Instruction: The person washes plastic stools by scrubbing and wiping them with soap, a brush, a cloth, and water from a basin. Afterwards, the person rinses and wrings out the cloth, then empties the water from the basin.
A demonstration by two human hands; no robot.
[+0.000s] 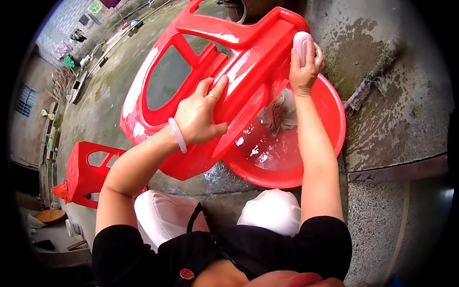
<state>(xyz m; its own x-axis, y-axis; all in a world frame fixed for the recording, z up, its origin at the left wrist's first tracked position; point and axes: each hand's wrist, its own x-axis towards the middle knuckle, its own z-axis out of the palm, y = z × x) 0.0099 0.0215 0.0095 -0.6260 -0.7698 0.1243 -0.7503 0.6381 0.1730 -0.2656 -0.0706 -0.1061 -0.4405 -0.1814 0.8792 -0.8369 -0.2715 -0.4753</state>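
A large red moulded plastic piece (248, 71) with cut-out openings lies tilted in front of me, partly over a red basin (338, 107). My left hand (202, 112) rests on its surface, thumb and fingers spread. At the piece's upper right end, my right hand (307, 67) is closed around a pale pink oval scrub brush (301, 44), whose underside is hidden. Water stands in the basin below, and a wet greyish cloth (285, 111) lies in it.
Another red plastic piece with openings (88, 167) is on the ground to the left. Wet concrete (387, 124) spreads to the right, with a raised strip (370, 83) across it. My knees (270, 210) are close to the basin. Dark pots (251, 9) stand at the top.
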